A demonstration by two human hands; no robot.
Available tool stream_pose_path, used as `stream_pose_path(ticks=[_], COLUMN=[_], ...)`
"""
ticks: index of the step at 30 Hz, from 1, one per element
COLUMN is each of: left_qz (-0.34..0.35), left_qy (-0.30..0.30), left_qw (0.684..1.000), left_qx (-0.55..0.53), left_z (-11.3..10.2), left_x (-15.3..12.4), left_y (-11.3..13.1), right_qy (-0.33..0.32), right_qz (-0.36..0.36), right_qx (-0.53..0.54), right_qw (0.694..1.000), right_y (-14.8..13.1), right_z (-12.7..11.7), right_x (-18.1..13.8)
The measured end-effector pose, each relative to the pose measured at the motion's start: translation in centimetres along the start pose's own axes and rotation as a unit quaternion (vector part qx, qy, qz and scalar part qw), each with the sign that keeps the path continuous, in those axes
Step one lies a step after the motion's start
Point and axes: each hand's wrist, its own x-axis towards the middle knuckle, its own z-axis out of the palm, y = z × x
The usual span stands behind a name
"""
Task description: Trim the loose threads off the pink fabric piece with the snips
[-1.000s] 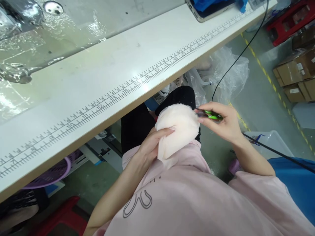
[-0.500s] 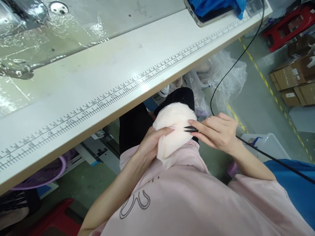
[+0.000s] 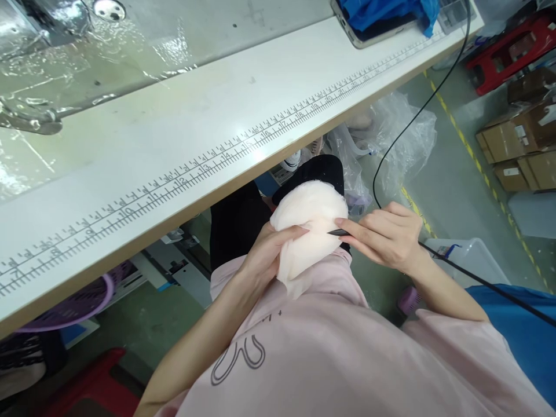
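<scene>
A pale, rounded, cup-shaped fabric piece (image 3: 310, 201) lies over my lap, with a loose flap hanging toward my shirt. My left hand (image 3: 267, 249) grips its left side, the thumb on top and the fingers mostly hidden beneath. In my right hand (image 3: 386, 236) is a pair of small black thread snips (image 3: 336, 232), pinched between thumb and fingers. Their blades are together and point left over the fabric, close to my left thumb. I cannot tell whether the tips touch the cloth.
A white table edge with a printed ruler (image 3: 226, 159) runs diagonally ahead. On it are a phone (image 3: 360, 37) under blue cloth and a metal machine part (image 3: 65, 20). A black cable (image 3: 408, 121) hangs at the right. Below stand a purple basket (image 3: 108, 295) and a white bin (image 3: 482, 260).
The snips' blades, apart half a second ago, have come together. My right hand has shifted very slightly right; my left hand keeps its hold on the fabric piece.
</scene>
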Motion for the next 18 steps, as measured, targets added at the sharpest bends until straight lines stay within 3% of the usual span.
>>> stream_pose_path(ticks=[7, 18], left_qz=[0.054, 0.035], left_qy=[-0.010, 0.005], left_qw=[0.998, 0.999], left_qx=[0.026, 0.017], left_z=[-0.30, -0.51], left_x=[-0.27, -0.31], left_y=[-0.15, -0.21], right_qy=[0.002, -0.010], right_qz=[0.001, -0.032], right_qx=[-0.023, -0.043], right_qw=[1.000, 0.999], right_y=[0.26, 0.09], right_z=[-0.36, -0.21], right_x=[0.17, -0.03])
